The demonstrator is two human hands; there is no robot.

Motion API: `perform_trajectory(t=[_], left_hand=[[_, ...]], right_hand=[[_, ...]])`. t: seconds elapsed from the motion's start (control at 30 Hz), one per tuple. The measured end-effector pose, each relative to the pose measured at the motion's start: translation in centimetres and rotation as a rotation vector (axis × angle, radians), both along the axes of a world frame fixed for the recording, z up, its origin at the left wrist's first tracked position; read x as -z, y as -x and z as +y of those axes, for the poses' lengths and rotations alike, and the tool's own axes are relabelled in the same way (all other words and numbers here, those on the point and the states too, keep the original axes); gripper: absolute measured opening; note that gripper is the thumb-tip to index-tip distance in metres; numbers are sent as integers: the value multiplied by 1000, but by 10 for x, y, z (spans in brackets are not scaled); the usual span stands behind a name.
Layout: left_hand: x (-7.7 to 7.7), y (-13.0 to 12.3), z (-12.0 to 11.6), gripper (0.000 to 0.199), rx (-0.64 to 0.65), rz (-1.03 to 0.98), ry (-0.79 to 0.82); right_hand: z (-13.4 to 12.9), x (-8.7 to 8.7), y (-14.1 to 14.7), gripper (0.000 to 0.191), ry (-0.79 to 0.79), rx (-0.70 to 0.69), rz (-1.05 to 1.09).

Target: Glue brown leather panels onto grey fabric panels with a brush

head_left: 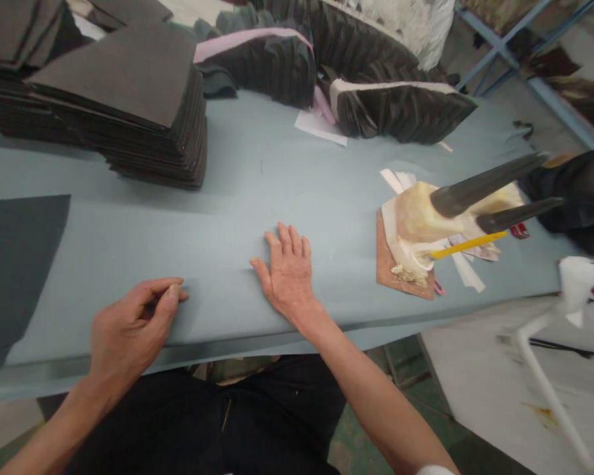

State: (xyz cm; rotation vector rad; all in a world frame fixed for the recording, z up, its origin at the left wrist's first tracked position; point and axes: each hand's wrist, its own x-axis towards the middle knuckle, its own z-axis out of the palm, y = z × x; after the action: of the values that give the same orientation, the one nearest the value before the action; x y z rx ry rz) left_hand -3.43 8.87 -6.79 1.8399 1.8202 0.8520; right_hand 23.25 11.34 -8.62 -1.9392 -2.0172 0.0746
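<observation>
My right hand (290, 270) lies flat on the blue-grey covered table (237, 218), fingers spread, nothing under it that I can see. Near the front edge, my left hand (133, 323) is closed in a pinch, thumb against index finger; whatever may be between them is too small to make out. A dark flat piece (20, 264) rests on the table left of that hand. Beyond my hands rises a tall stack of dark sheet pieces (123, 79). To the right stands a cream, glue-crusted container (410, 214) with two dark handles and a yellow stick (470, 245) poking out.
The container sits partly on a brown board (385, 260) among paper scraps (468, 272). Bundles of dark curved pieces (400, 112) with pale bands line the back. At right are a black roll (579, 198), a blue metal frame (549, 92) and a white bent pipe (549, 376).
</observation>
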Motion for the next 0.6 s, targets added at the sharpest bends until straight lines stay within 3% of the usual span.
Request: perform_trajectory(t=[0.2, 0.3, 0.47, 0.6], left_hand=[[2, -1, -1, 42, -7, 11, -9], [1, -1, -2, 42, -15, 33, -20], [3, 0, -2, 43, -19, 73, -10], [1, 0, -3, 40, -8, 85, -31]], right_hand=[[-2, -4, -35, 59, 29, 125, -45], [-6, -6, -19, 64, 75, 127, -39], [-11, -8, 10, 65, 94, -31, -29], [-10, -8, -27, 66, 61, 45, -94]])
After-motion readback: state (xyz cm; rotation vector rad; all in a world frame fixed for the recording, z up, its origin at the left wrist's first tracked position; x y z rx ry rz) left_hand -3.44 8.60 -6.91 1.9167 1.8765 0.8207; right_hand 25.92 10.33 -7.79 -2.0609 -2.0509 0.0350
